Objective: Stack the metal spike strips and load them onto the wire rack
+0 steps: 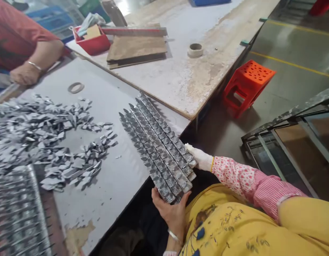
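Several long grey metal strips (156, 145), lined with rows of small pointed pieces, lie side by side as one bundle. They slant over the front edge of the white table, their far ends above its top. My bare left hand (171, 208), with a bangle on the wrist, grips the near end, thumb on one side and fingers on the other. My right hand (201, 158), in a white glove, closes on the right side of the bundle; its fingers are partly hidden. Left of the strips, a heap of loose grey flat pieces (73, 163) is spread on the white table (121, 177).
A rack of metal strips (17, 213) stands at the lower left. Tape rolls (195, 50), cardboard (137, 48) and a red box (92, 42) rest farther back. A co-worker's hand (27, 73) is at the upper left. An orange stool (247, 87) and glazed frames (295, 142) are right.
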Available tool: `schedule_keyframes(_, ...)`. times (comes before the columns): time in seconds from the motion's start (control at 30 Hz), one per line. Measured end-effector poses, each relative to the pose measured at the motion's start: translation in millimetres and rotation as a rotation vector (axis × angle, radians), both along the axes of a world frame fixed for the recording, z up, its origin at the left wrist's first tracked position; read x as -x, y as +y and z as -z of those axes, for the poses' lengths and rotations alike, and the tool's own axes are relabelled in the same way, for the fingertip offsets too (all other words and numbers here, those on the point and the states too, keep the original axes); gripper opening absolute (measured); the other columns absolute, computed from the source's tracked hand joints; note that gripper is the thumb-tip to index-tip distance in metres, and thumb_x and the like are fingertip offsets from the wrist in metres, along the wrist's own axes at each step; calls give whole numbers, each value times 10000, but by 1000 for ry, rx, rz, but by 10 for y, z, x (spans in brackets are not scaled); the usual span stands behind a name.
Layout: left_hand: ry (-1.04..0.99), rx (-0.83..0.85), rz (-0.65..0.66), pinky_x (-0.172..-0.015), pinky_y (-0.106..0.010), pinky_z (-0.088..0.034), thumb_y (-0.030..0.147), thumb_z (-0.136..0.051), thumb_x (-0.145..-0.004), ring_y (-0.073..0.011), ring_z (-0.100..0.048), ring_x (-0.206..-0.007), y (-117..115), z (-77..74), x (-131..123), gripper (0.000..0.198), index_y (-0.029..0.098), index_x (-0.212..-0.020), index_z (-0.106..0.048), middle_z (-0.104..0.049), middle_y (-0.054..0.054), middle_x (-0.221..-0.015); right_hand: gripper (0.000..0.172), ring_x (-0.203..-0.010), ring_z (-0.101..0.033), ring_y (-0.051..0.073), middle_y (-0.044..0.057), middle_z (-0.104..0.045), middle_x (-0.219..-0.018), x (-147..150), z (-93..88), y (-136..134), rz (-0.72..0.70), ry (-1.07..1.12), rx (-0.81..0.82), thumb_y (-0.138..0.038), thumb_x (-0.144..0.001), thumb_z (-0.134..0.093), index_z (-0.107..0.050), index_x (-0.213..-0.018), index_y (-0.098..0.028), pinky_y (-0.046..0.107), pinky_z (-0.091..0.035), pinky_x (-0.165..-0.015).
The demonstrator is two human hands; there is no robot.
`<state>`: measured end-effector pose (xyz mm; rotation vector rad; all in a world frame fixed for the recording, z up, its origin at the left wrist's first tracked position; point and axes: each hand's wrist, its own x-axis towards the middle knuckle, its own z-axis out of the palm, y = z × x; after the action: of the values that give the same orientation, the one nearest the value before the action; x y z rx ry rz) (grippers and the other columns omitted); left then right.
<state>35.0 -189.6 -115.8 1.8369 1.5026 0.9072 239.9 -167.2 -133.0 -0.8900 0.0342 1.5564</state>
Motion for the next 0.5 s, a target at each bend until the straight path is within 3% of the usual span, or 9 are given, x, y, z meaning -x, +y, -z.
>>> schedule_keyframes(0.23, -53, 18, -43, -1113, -521, -316, 436, -868, -520, -347, -423, -1305, 157, -13, -68, 1155, 190, -1466, -253, -418, -175, -1408, 361, -562, -592, 112, -1, -656, -754, 44, 11, -64, -5, -2, 43, -558, -871, -571, -599, -916, -201, 223, -517, -495)
schedule_keyframes(0.4, -192, 247, -17, -1091, -520, -342, 378, -838, -587, -335, -402, -1331, 38, -24, 34, 1209, 263, -1496, -48, -278, -175, -1510, 315, -561, -592, 121, 2, -656, -726, 61, -84, -171, 21, -68, -32, -497, -840, -636, -597, -893, -189, 238, -524, -533)
schedule_keyframes(0.5, -255, 446, 7, -1089, -525, -340, 378, -826, -619, -311, -488, -1270, -50, 20, 111, 1205, 284, -1497, -7, -387, -168, -1448, 328, -598, -611, 137, 17, -665, -736, 64, -127, -298, -25, -101, -44, -510, -839, -621, -611, -899, -187, 247, -520, -559)
